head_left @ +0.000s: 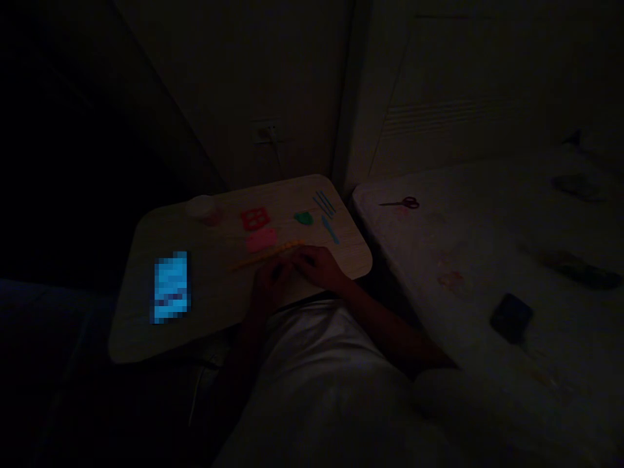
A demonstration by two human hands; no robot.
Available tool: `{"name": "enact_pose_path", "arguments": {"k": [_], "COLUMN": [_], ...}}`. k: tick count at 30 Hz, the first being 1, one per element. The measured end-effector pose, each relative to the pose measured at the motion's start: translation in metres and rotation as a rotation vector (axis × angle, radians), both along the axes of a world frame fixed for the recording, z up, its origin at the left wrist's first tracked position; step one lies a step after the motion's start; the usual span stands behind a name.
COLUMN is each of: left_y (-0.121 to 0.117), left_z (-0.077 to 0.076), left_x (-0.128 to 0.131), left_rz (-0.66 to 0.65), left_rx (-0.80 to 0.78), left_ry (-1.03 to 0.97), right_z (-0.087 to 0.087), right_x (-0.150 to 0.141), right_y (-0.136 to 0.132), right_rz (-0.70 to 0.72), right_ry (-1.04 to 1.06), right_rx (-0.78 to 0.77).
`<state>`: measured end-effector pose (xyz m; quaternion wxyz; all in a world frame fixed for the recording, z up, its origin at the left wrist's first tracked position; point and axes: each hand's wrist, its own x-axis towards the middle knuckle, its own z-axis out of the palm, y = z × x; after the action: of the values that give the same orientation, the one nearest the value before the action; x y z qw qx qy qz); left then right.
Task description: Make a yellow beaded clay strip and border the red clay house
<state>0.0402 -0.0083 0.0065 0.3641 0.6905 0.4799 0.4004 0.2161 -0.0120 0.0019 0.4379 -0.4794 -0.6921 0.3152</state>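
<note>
The room is very dark. Both my hands rest on a small wooden table (146, 325) near its front edge. My left hand (267, 286) and my right hand (319, 265) lie close together, fingers curled toward each other at one end of a long thin orange strip (266, 255). What the fingers pinch is too dim to make out. Just beyond the strip lies a pink flat piece (260, 239), with a red cutter-like frame (254, 218) behind it.
A lit phone screen (170, 286) glows at the table's left. A pale cup (203, 208), a green lump (303, 218) and blue sticks (325, 208) sit at the back. Scissors (402, 203) and a dark object (511, 317) lie on the bed at right.
</note>
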Motion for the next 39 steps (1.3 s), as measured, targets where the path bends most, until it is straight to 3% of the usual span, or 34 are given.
{"name": "enact_pose_path", "arguments": {"k": [39], "left_y": [-0.0013], "left_z": [0.0022], "left_x": [0.0016], "left_rz": [0.018], "left_rx": [-0.017], "left_ry": [-0.014], "right_z": [0.0027], "right_x": [0.0002], "right_y": [-0.0005], "right_rz": [-0.018], "right_ry": [-0.037], "right_rx": [-0.014]}}
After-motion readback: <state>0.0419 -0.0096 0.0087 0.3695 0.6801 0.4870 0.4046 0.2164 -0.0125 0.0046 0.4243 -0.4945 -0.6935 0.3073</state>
